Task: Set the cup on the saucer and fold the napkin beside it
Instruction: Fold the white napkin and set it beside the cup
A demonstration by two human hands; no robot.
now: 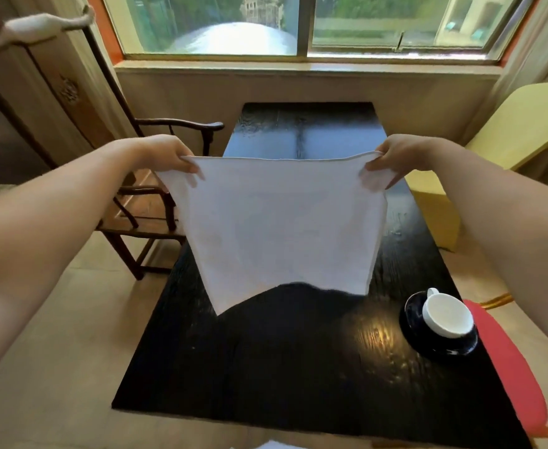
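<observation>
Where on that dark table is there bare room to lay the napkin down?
The table is bare across its near and left part, left of the saucer holding the cup, and at the far end by the window. Only the near right corner is taken.

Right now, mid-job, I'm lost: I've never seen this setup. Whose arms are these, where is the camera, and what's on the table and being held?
There is no machine: a person works bare-handed, and the one camera sits on their head, looking down. The left hand and right hand each pinch a top corner of the white cloth napkin, holding it spread above the black wooden table. At the right, the white ceramic cup already sits on the dark round saucer.
</observation>
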